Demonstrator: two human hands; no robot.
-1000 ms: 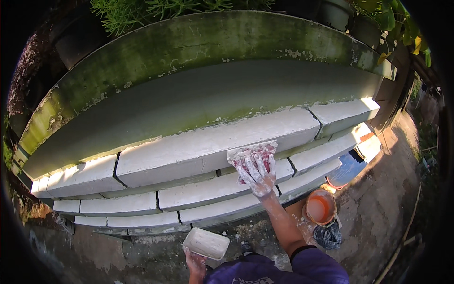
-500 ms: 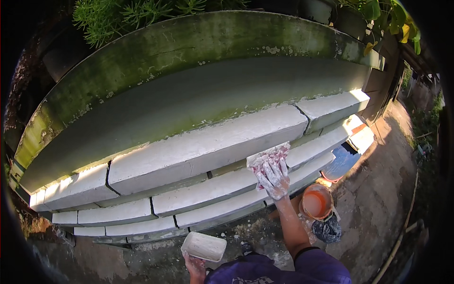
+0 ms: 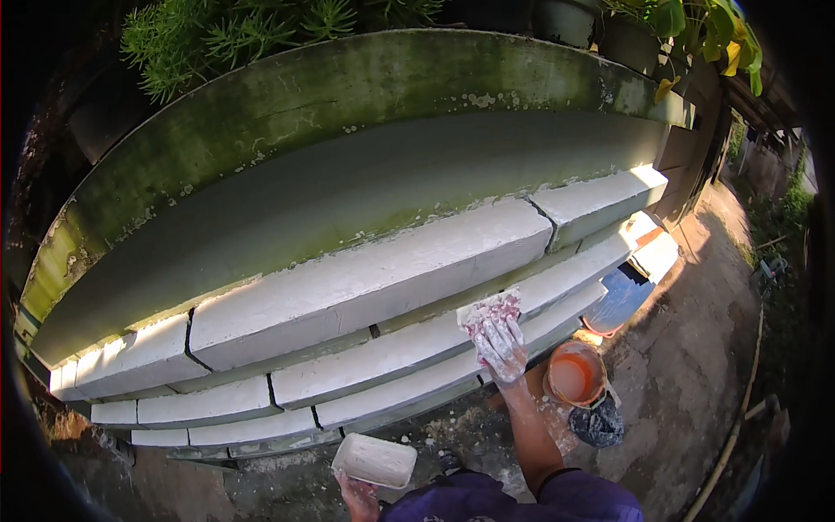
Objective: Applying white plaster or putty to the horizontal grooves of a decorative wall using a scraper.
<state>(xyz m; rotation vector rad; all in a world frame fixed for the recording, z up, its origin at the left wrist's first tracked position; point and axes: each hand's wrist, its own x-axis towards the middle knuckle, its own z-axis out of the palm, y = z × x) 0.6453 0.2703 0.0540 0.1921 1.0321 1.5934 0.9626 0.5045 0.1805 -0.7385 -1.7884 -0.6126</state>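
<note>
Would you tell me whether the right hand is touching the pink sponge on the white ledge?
Touching. The head view shows the right hand spread flat on the pink sponge, pressing it against the white ledge.

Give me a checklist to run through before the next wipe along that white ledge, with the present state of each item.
1. Right hand flat on the cloth: ok, fingers spread over it.
2. Cloth lying on the white ledge: ok, it sits on the ledge's top edge.
3. Left hand gripping the white tray: ok, held at its near corner.
4. Tray level: ok, roughly flat; what it holds, cannot tell.
5. Orange bucket upright on the ground: ok, close beside the right forearm.
6. Cracks between the ledge blocks filled: not ok, dark gaps show.
</note>
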